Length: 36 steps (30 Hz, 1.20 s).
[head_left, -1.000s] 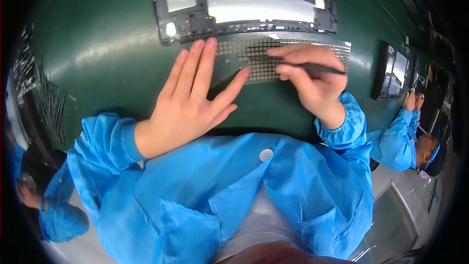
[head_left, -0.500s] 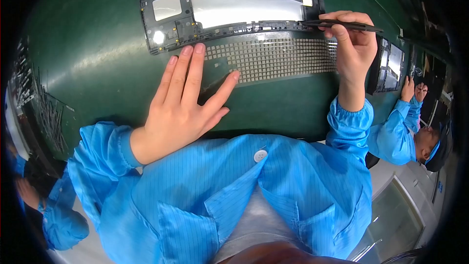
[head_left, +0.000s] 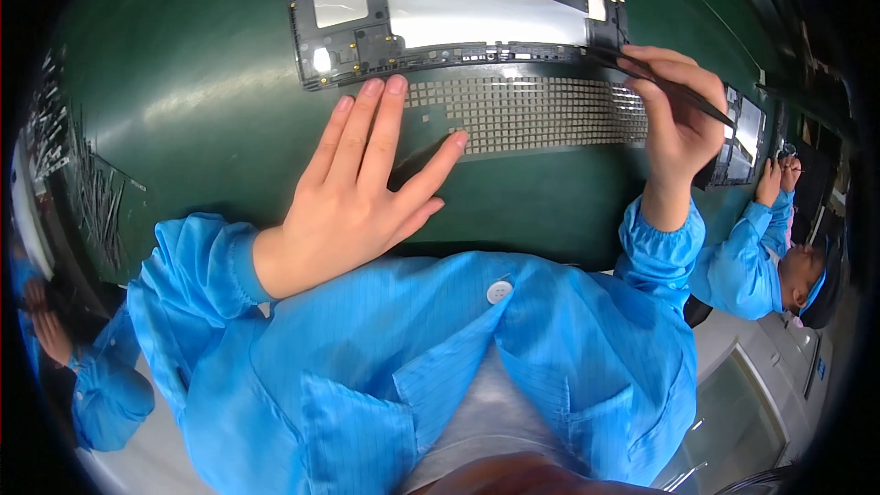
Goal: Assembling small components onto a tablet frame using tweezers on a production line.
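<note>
A flat black device frame with a silvery panel in its middle lies at the far side of the green work surface. In front of it is a sheet of small grey square pads in rows, with a few gone at its left end. My left hand is open, palm down, its longer fingertips at the frame's near edge and its index fingertip on the sheet's left corner. Black tweezers are gripped in my right hand, their tips at the right part of the frame's near edge. Whether the tips hold a pad is too small to tell.
A bundle of thin dark strips lies at the left. Another device frame lies at the right, near a co-worker in blue. A second co-worker's sleeve shows at the lower left.
In the picture, the frame, the pad sheet and both my hands have shifted slightly right. The tweezers now slant more steeply, with their tips still at the frame's near edge.
</note>
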Tool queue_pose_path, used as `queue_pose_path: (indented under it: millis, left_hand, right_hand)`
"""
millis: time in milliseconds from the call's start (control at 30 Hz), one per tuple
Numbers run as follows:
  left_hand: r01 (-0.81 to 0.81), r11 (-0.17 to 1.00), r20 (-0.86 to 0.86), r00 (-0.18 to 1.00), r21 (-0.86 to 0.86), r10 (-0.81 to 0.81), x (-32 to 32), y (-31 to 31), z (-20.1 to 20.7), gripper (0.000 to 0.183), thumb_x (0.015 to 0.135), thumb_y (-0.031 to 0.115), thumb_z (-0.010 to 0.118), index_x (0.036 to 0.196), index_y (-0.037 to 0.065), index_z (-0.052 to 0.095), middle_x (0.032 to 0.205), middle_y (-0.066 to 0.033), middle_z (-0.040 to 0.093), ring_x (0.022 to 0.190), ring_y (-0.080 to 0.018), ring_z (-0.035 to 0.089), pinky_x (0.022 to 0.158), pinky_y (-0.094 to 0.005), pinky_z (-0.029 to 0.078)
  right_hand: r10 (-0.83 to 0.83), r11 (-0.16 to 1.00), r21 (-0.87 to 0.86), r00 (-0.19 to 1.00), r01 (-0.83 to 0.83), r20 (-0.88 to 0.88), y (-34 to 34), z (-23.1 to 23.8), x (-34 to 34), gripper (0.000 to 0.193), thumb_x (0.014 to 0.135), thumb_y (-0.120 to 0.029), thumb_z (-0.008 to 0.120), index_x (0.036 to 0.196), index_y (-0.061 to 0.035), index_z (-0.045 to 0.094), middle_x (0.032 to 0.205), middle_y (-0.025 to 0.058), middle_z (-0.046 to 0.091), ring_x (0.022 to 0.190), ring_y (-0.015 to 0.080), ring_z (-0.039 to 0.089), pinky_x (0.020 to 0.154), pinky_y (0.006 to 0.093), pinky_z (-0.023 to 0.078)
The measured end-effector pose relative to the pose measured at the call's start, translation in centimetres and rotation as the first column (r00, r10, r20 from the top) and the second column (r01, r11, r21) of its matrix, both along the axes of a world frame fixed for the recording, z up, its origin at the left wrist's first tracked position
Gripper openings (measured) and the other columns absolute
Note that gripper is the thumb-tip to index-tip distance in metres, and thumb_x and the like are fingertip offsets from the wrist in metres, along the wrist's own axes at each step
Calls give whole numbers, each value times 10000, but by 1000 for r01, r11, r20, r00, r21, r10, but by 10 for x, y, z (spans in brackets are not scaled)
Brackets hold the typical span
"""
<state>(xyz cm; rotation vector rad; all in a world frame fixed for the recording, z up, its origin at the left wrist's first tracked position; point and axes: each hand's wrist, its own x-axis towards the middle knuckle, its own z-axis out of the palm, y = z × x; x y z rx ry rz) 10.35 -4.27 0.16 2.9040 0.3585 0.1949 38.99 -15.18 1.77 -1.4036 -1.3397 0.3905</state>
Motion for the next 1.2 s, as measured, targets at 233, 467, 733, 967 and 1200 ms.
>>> queue_pose_path:
  millis: [233, 467, 733, 967, 1200]
  left_hand:
    - [-1, 1000, 4, 1000, -3, 1, 0, 1, 0, 687, 682, 383, 710, 1332, 259, 523, 1384, -323, 364, 1268, -436, 409, 1050, -471, 362]
    - [-11, 1000, 33, 999, -4, 12, -1, -1, -4, 684, 678, 390, 710, 1325, 260, 528, 1385, -319, 365, 1267, -430, 413, 1047, -472, 364]
    - [-5, 1000, 43, 999, -13, 6, 2, -2, -4, 683, 675, 397, 714, 1319, 262, 532, 1383, -321, 366, 1267, -432, 415, 1038, -481, 374]
    - [-13, 1000, 60, 998, 16, 12, 1, 0, -4, 673, 668, 399, 716, 1303, 256, 542, 1369, -324, 383, 1256, -431, 429, 1022, -477, 394]
    - [87, 973, 39, 994, 213, -98, -10, -3, 3, 465, 800, 333, 570, 1250, 216, 576, 1215, -334, 518, 1096, -410, 570, 932, -453, 479]
  right_hand:
    - [46, 956, -244, 903, -164, -427, 8, -12, -78, 235, 822, 55, 657, 1034, 54, 555, 1010, 171, 643, 872, 188, 659, 750, 255, 547]
    - [17, 947, -267, 861, -177, -509, 9, -16, -79, 214, 841, 39, 647, 1039, 45, 565, 993, 147, 660, 773, 136, 643, 682, 234, 541]
    - [-1, 939, -306, 893, -154, -451, 8, -16, -77, 197, 838, 44, 645, 1025, 50, 583, 998, 148, 663, 798, 150, 659, 679, 239, 547]
    - [124, 963, -198, 949, -186, -288, 4, -18, -74, 184, 822, 67, 649, 993, 74, 584, 1005, 181, 667, 775, 165, 659, 674, 246, 552]
    - [141, 975, -83, 863, -206, -486, 50, 24, -52, 134, 857, 72, 602, 983, 68, 558, 987, 208, 660, 746, 173, 642, 679, 267, 552]
